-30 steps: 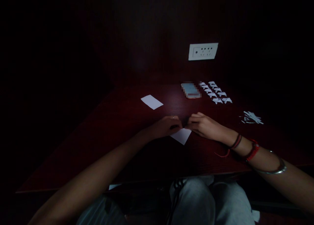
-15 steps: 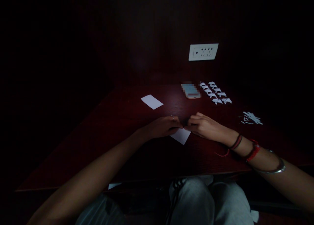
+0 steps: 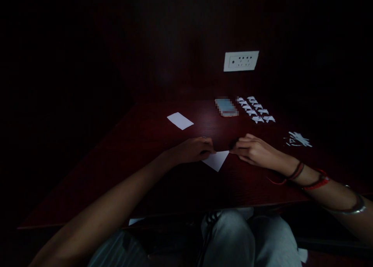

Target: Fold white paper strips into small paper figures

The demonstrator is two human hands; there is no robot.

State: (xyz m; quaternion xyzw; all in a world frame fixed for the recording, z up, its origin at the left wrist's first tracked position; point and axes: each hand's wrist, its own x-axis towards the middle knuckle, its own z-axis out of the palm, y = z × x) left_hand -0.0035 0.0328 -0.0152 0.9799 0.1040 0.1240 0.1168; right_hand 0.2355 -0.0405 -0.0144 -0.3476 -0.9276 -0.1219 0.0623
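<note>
A small white sheet of paper (image 3: 216, 162), folded into a triangle, lies on the dark red table near my hands, one point toward me. My left hand (image 3: 198, 149) is closed with its fingertips on the paper's left part, covering that corner. At the right corner, the curled fingers of my right hand (image 3: 249, 149) meet the paper, thumb and forefinger together. The straight upper edge runs between the two hands. A second white paper piece (image 3: 180, 120), flat and unfolded, rests beyond my left hand.
Several small folded paper shapes (image 3: 257, 120) stand in two rows at the back right, beside a phone (image 3: 226, 107). Thin white paper strips (image 3: 300, 139) lie in a pile at the right. A socket panel (image 3: 241, 61) is on the wall behind the table (image 3: 131, 143).
My right hand has slid rightward along the paper's upper edge to its right corner, baring more of that edge. My left hand has stayed nearly in place.
</note>
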